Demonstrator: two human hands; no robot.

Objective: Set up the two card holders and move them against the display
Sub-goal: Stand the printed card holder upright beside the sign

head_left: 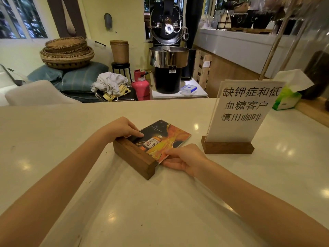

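Observation:
One card holder lies tipped over on the white counter: a dark wooden base with a colourful drinks card lying flat behind it. My left hand grips the far end of the base and the card's top corner. My right hand pinches the card's near edge beside the base. The second card holder stands upright to the right, its wooden base carrying a white sign with black characters.
A green tissue pack sits behind the upright sign, next to a metal stand leg and the glass display at far right. Beyond the counter's far edge are a coffee roaster, a pink gas cylinder and baskets.

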